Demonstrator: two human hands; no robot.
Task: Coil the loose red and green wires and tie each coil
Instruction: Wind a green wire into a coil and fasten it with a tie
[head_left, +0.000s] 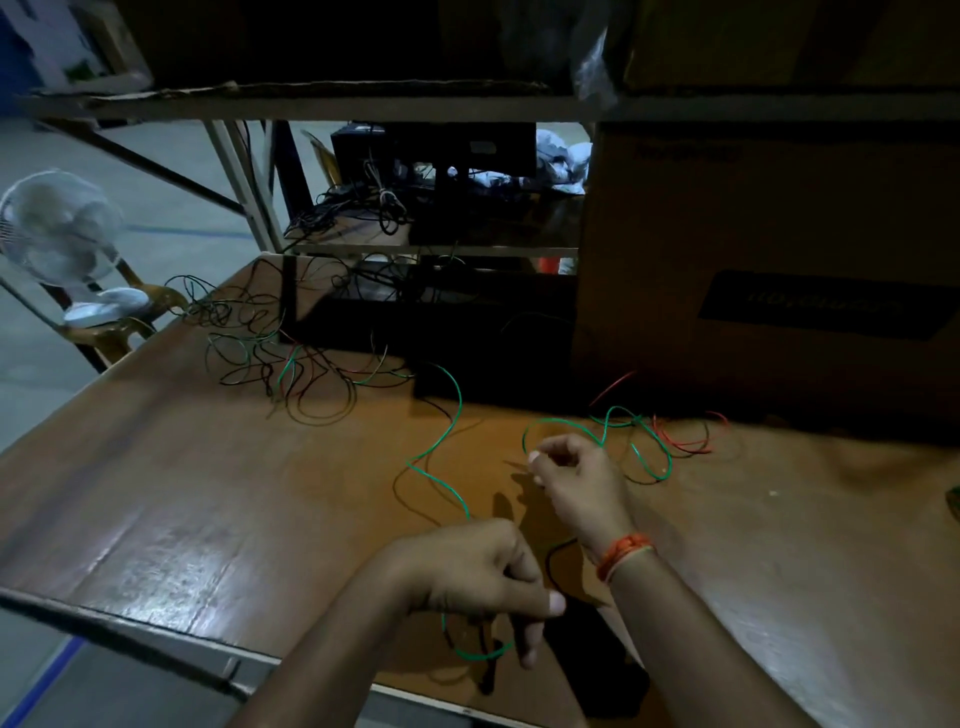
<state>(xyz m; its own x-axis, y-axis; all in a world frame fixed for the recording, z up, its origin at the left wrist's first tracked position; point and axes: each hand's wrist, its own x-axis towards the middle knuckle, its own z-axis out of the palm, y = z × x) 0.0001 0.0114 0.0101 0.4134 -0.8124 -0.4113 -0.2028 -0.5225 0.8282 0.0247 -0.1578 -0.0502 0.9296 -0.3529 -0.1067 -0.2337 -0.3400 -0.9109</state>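
Both hands clamp the thin green plastic-coated wire (439, 475): left hand (475, 577) holding a small loop beneath its grip, right hand (576, 475) pinching farther along; slack beyond the right grip likely snags the tangled red wire (680, 439) on the brown wooden surface (208, 493).

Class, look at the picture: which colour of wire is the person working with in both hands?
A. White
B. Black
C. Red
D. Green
D: the left hand grips a loop of the green wire near the table's front edge, and the right hand pinches it further along; the red wire lies untouched by the cardboard box.
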